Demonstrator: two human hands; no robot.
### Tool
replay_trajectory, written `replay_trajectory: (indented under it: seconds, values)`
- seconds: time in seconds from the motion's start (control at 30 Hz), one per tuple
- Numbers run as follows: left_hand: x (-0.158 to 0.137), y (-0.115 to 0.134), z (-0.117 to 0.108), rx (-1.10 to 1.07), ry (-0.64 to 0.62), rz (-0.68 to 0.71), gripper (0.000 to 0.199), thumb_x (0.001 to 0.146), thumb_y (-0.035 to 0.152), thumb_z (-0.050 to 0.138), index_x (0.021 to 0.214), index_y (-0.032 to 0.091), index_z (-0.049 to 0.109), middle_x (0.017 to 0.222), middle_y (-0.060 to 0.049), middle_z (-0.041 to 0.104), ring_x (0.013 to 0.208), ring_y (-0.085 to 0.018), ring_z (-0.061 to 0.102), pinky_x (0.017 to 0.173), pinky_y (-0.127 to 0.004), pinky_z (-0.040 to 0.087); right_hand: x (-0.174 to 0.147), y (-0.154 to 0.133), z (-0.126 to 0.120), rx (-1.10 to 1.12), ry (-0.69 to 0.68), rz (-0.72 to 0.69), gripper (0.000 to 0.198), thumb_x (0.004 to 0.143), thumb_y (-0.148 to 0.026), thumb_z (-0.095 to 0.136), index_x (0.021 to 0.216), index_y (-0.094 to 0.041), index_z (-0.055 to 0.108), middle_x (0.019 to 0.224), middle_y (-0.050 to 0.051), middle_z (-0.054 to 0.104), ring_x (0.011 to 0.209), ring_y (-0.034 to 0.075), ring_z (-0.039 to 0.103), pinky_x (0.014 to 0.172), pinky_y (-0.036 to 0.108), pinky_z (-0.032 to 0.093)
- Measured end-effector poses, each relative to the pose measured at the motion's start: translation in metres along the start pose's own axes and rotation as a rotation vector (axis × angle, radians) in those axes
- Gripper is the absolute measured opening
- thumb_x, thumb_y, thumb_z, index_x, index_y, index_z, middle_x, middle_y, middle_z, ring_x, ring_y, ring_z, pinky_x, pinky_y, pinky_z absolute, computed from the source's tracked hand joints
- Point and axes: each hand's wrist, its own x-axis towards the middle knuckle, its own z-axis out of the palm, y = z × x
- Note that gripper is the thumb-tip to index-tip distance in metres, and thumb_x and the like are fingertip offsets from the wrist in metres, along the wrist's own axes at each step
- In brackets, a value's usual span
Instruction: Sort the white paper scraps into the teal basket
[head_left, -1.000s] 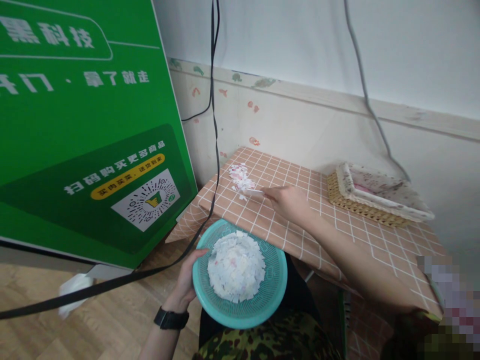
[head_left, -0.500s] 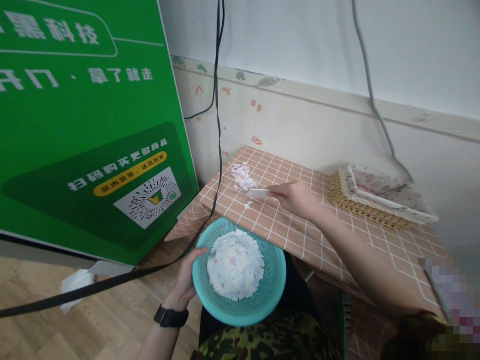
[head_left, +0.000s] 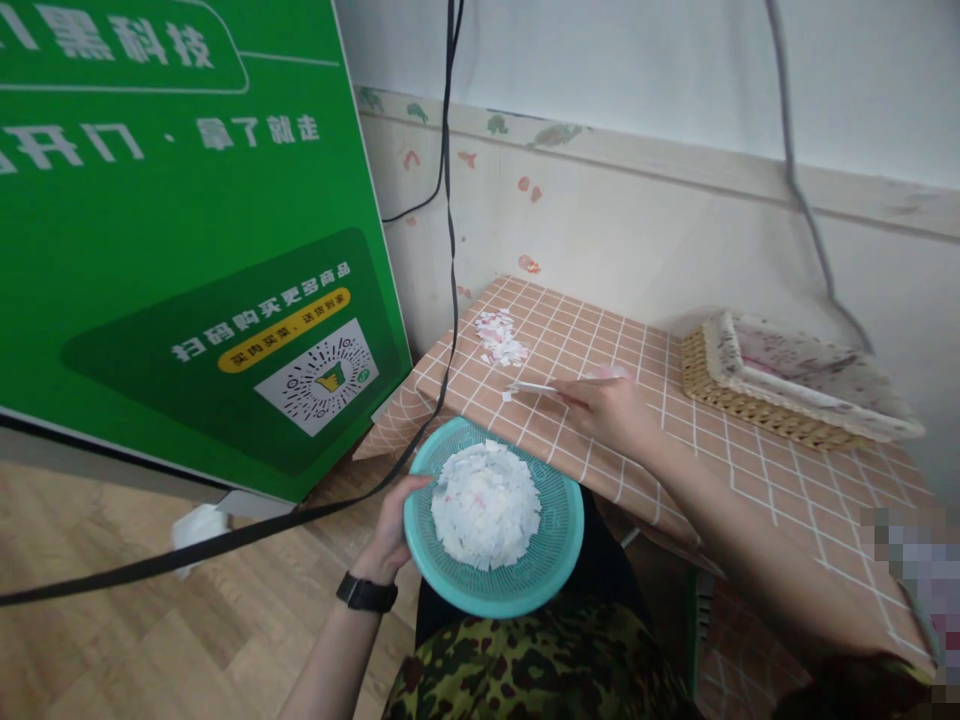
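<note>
Before us, a basin (head_left: pixel 495 602) with scraps (head_left: pixel 487 505) in it is just this side of the tabletop (head_left: pixel 724 445). On the tabletop we see a scrap pile (head_left: pixel 501 340) at left, a basket (head_left: pixel 772 415) at right; a wall (head_left: pixel 637 220) stands behind, a cabinet (head_left: pixel 187 200) left.

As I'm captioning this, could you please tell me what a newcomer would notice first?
A big green panel fills the upper left. Below centre, the left hand holds a turquoise basket heaped with pale scraps. Up and right of it, the right hand grips a thin white piece over the tablecloth.
</note>
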Motion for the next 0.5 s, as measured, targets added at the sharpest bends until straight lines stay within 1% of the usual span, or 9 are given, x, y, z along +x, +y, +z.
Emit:
replay_trajectory:
  seconds: [0.13, 0.27, 0.33, 0.43, 0.5]
  values:
    - [0.001, -0.005, -0.009, -0.007, -0.020, -0.003, 0.018, 0.071, 0.019, 0.060, 0.080, 0.007, 0.072, 0.070, -0.011, 0.075, 0.060, -0.023, 0.068, 0.065, -0.035, 0.054, 0.001, -0.004, -0.001, 0.015, -0.015, -0.018, 0.028, 0.090, -0.024, 0.047, 0.106, -0.022, 0.069, 0.084, 0.004, 0.073, 0.069, 0.016, 0.065, 0.059, 0.026, 0.040]
    - [0.000, -0.007, -0.018, -0.031, 0.009, 0.033, 0.016, 0.069, 0.016, 0.058, 0.075, 0.008, 0.070, 0.066, -0.010, 0.074, 0.057, -0.022, 0.067, 0.062, -0.034, 0.054, -0.002, -0.005, -0.001, 0.114, -0.038, -0.102, 0.026, 0.090, -0.023, 0.048, 0.106, -0.020, 0.069, 0.095, 0.006, 0.072, 0.079, 0.017, 0.067, 0.066, 0.026, 0.046]
    - [-0.002, -0.007, -0.021, -0.049, 0.018, 0.066, 0.016, 0.069, 0.015, 0.058, 0.075, 0.008, 0.070, 0.067, -0.010, 0.074, 0.058, -0.022, 0.068, 0.062, -0.034, 0.054, -0.008, -0.007, -0.003, 0.164, -0.040, -0.146, 0.025, 0.090, -0.022, 0.049, 0.104, -0.019, 0.069, 0.098, 0.007, 0.072, 0.082, 0.018, 0.067, 0.068, 0.027, 0.048]
    - [-0.004, -0.007, -0.023, -0.078, 0.010, 0.109, 0.018, 0.068, 0.015, 0.058, 0.079, 0.007, 0.071, 0.071, -0.010, 0.075, 0.062, -0.023, 0.068, 0.064, -0.035, 0.055, -0.024, -0.016, -0.012, 0.272, -0.038, -0.192, 0.025, 0.091, -0.022, 0.048, 0.106, -0.020, 0.069, 0.096, 0.008, 0.072, 0.082, 0.018, 0.067, 0.070, 0.028, 0.050]
    - [-0.005, -0.007, -0.023, -0.094, 0.004, 0.118, 0.020, 0.069, 0.015, 0.058, 0.082, 0.007, 0.071, 0.072, -0.010, 0.075, 0.063, -0.023, 0.069, 0.064, -0.034, 0.055, -0.037, -0.026, -0.021, 0.378, -0.086, -0.226, 0.026, 0.091, -0.022, 0.049, 0.109, -0.021, 0.067, 0.098, 0.007, 0.071, 0.083, 0.016, 0.066, 0.071, 0.027, 0.050]
